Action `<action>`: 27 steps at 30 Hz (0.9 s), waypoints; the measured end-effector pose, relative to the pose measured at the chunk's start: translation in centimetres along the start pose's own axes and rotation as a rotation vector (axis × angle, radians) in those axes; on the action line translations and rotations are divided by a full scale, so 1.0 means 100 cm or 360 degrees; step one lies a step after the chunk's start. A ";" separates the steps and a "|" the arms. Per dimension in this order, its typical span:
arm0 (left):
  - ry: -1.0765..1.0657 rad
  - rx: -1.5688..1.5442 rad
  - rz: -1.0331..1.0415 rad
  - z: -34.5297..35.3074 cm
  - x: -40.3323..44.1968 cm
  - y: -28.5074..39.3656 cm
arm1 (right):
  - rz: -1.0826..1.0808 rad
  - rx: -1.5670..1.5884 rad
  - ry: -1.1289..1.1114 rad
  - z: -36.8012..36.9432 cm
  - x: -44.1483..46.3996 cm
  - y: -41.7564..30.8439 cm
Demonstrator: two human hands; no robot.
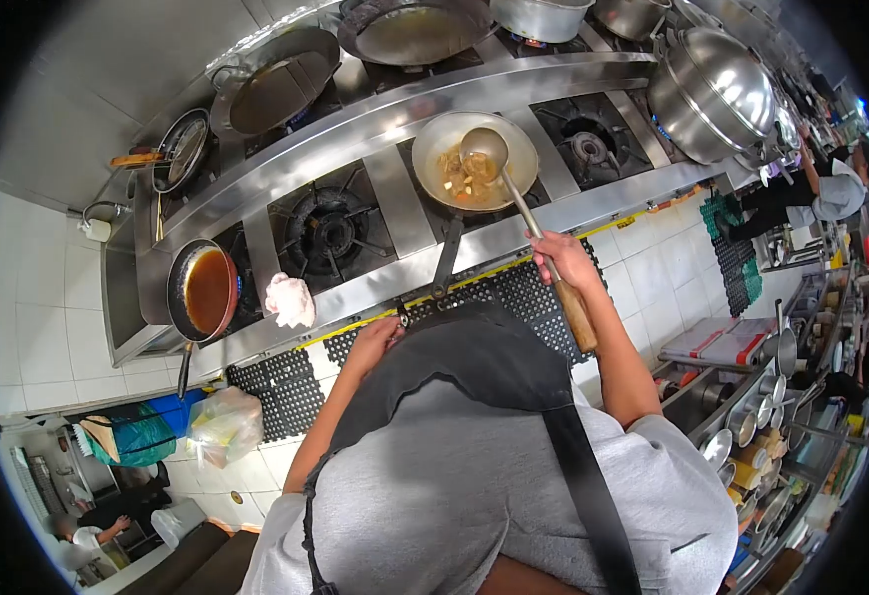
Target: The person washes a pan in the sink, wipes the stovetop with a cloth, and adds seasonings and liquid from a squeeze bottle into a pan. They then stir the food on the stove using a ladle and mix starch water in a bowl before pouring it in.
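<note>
The fingers of the right hand (565, 260) are wrapped around the ladle (484, 149), gripping it near where the metal shaft meets the wooden handle, to the near right of the pan (523, 154). The left hand's (375, 342) fingers look loosely curled, nearer the body than the pan and to its left; whether they pinch anything I cannot tell.

The ladle's bowl sits inside the pan, over the right part of the chunky food (459, 180), with its shaft crossing the pan's near-right rim. To work the food well, I would keep the bowl low, sweep it along the pan's curved wall and draw in the pieces gathered on the left. A light wrist should do; leaning on the shaft could tip the pan or slop liquid over its rim.

The pan's long handle (446, 260) points from it towards the body, within easy reach of the left hand, which could steady it. A crumpled cloth (289, 300), left of the pan on the steel bench (385, 188), might guard against a hot handle.
</note>
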State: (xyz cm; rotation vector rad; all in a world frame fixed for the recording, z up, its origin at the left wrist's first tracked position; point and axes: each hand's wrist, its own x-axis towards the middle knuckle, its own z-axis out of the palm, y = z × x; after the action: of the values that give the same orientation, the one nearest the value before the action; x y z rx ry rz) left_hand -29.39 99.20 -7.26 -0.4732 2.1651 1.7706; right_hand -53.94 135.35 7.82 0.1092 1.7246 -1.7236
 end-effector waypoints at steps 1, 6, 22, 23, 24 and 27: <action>0.0014 0.0119 -0.0002 -0.007 -0.009 -0.022 | 0.0029 0.0004 -0.0009 -0.004 0.002 -0.001; 0.0225 0.0450 -0.0025 -0.024 -0.072 -0.089 | -0.0129 -0.0429 0.0166 0.001 0.020 0.012; 0.0355 0.0888 -0.0380 -0.007 -0.154 -0.156 | -0.0560 -0.1224 0.0491 0.042 -0.018 0.013; 0.0352 0.0886 -0.0379 -0.007 -0.153 -0.157 | -0.0579 -0.1314 0.0510 0.041 -0.008 0.022; 0.0349 0.0879 -0.0375 -0.008 -0.151 -0.158 | -0.0596 -0.1403 0.0533 0.039 -0.001 0.029; 0.0361 0.0847 -0.0368 -0.010 -0.144 -0.156 | -0.0513 -0.1345 0.0507 0.046 -0.006 0.016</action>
State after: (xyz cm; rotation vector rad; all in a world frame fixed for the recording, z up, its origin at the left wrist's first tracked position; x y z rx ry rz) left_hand -9.63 96.20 -14.58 -0.7709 2.4892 1.0041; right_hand -50.85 131.62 7.34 -0.3026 2.6858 -1.0698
